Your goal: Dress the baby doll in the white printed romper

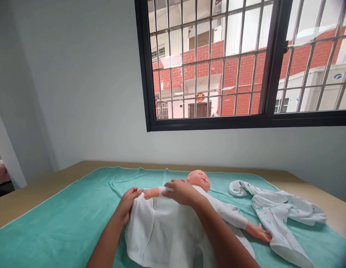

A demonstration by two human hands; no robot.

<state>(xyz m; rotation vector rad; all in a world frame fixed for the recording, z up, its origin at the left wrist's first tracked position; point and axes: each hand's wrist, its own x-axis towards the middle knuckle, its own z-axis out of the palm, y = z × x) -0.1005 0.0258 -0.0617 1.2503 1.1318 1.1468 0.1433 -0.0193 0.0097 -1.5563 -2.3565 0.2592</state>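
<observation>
A baby doll (199, 179) lies on its back on the green cloth, its head toward the wall. White long-sleeved baby clothing (167, 227) covers its body and spreads toward me. My left hand (128, 204) pinches the clothing's upper left edge, just beside the doll's small fist (152, 193). Over the doll's sleeved forearm, my right hand (182, 191) is closed, thumb side hidden. That arm points left toward my left hand. The doll's other sleeved arm stretches to the right, its open hand (259, 233) touching the patterned garment.
A white patterned baby garment (284, 208) lies loosely at the right. The green cloth (64, 216) covers most of the wooden table (71, 171). Behind stands a grey wall with a barred window (209, 63).
</observation>
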